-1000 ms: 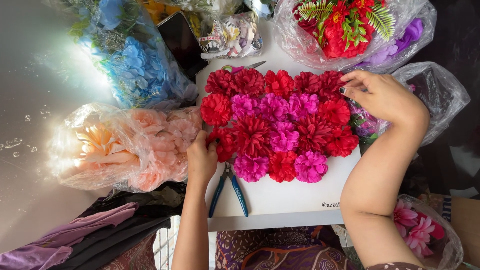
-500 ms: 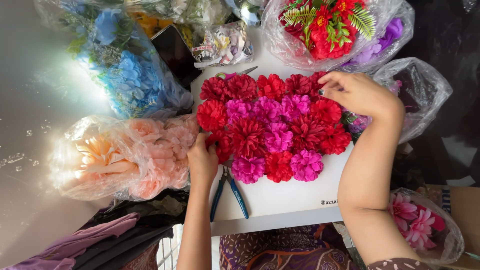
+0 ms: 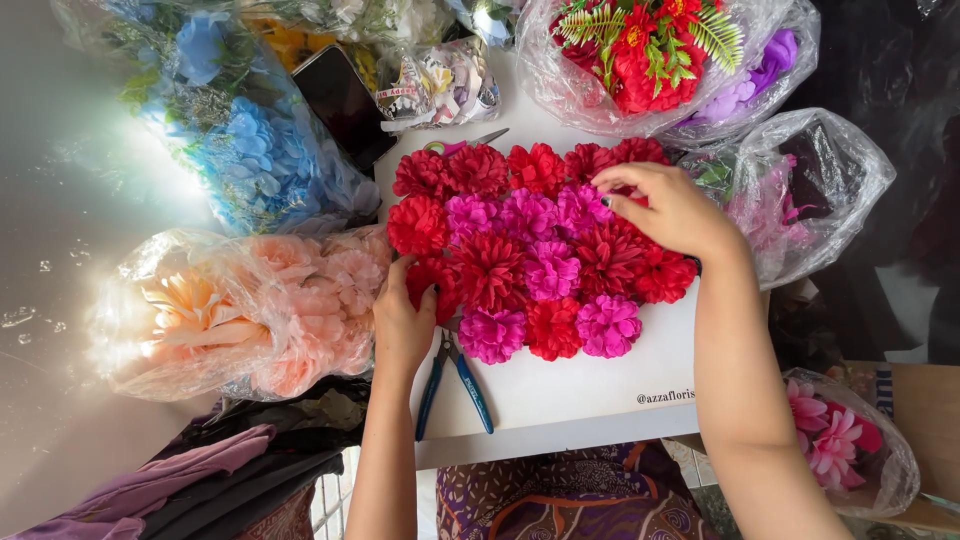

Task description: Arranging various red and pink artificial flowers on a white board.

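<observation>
I see my left hand [image 3: 402, 322] at the left edge of the flowers [image 3: 535, 245], its fingers curled and pressing on a red one there. The flowers sit packed tight on the white board [image 3: 560, 400], red and pink, all facing straight up at me. The patch runs longer from left to right than from top to bottom.

I think they are light, soft and easy to squash, so I would hold one low at its sides, not by the petals. The pliers [image 3: 452, 385] lie just below my left hand, handles pointing toward me.

My right hand [image 3: 665, 212] rests on the top right flowers, fingers bent and pushing down, gripping nothing that I can see.
</observation>
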